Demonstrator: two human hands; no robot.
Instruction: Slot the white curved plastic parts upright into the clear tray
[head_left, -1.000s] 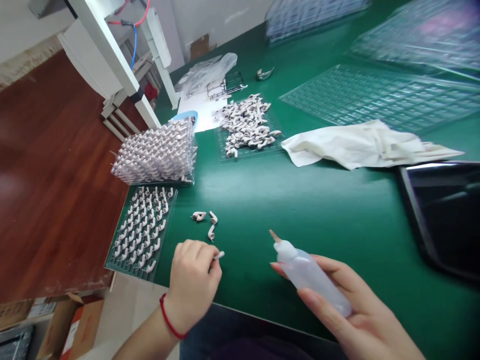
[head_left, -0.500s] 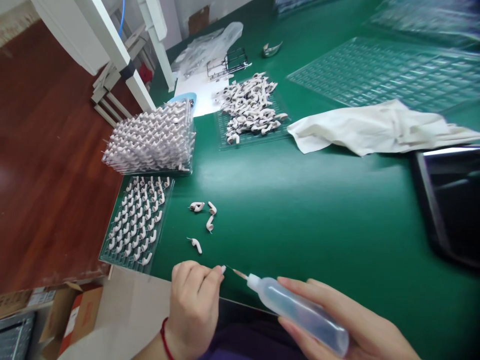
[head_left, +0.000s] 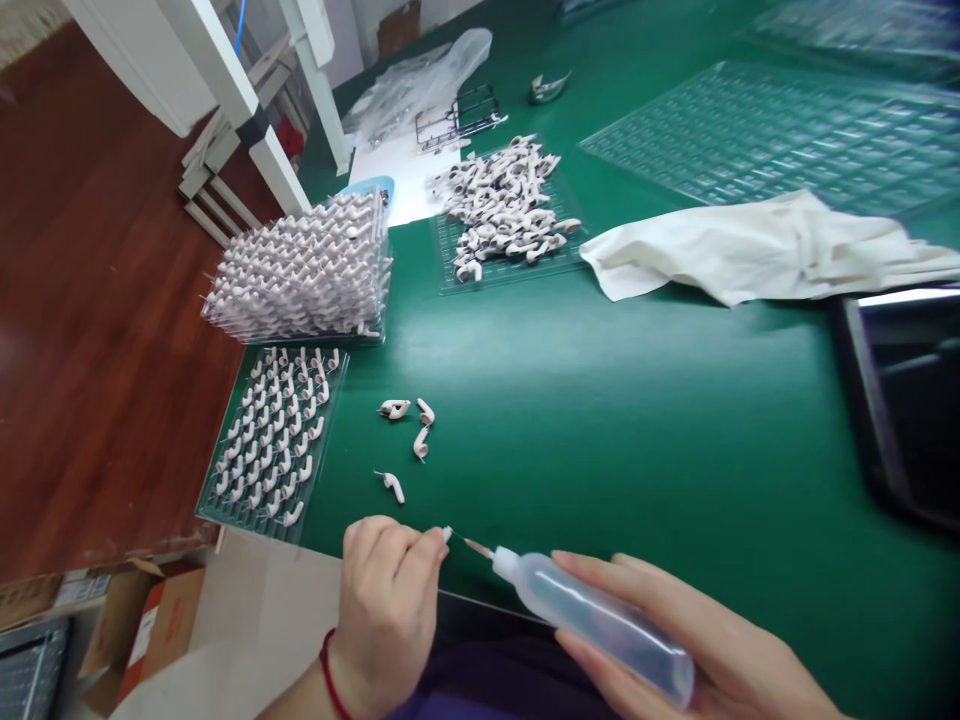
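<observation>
My left hand (head_left: 391, 605) is closed at the table's near edge, pinching a small white earbud shell (head_left: 448, 534); only its tip shows past the fingers. Between the thumb and fingers of my right hand (head_left: 675, 640) lies a translucent squeeze bottle (head_left: 600, 620) with a thin needle tip (head_left: 477, 547). That tip points left at the shell, very close to it; whether they touch I cannot tell. Just beyond my left hand a loose earbud shell (head_left: 393, 486) with a thin wire lies on the green table (head_left: 600, 420), and several more lie a little farther off.
Left of the loose shells, a clear tray (head_left: 315, 500) holds rows of shells, with a stack of filled trays (head_left: 300, 270) behind. A heaped pile of shells (head_left: 510, 200) stands at the back. A white cloth (head_left: 750, 250) and a dark-screened device (head_left: 907, 400) lie to the right.
The view has shifted slightly. Both hands hold nearly the same pose, with the bottle's tip still at the earbud shell.
</observation>
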